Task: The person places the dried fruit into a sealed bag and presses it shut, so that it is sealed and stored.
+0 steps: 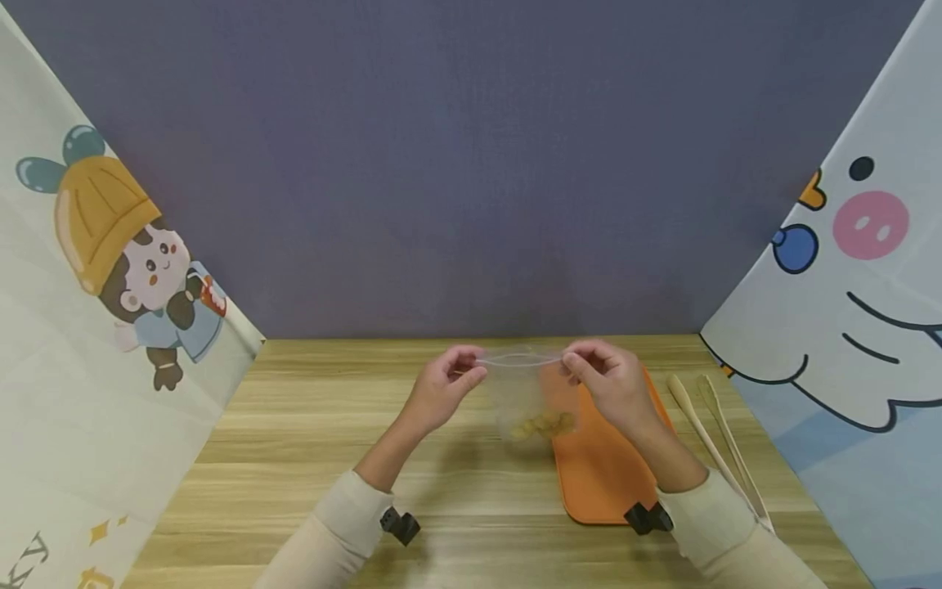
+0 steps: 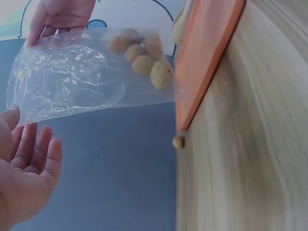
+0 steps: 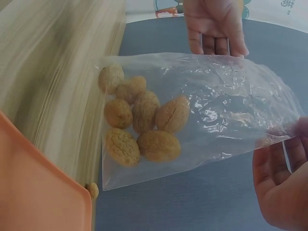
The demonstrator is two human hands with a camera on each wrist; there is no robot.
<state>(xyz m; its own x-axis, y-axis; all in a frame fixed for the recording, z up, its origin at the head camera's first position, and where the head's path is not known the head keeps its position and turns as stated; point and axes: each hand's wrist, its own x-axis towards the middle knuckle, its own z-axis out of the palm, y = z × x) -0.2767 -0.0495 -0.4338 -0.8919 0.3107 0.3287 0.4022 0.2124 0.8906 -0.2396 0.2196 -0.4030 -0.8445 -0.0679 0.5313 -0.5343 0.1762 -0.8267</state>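
A clear zip bag (image 1: 526, 393) hangs upright with several brown, wrinkled walnuts (image 3: 159, 146) gathered at its bottom. My left hand (image 1: 445, 388) pinches the left end of the bag's zip edge between thumb and fingers. At the opposite end, my right hand (image 1: 607, 380) pinches the same edge. Between the two hands the zip strip runs nearly straight, its two lines slightly parted in the middle. In the head view the bag overlaps the left edge of an orange board (image 1: 603, 458).
On the wooden table (image 1: 309, 458), two long wooden utensils (image 1: 699, 417) lie right of the board, their near ends together. One loose walnut (image 2: 178, 142) sits beside the board's far edge. A dark blue-grey panel (image 1: 471, 164) stands behind, with printed panels at both sides.
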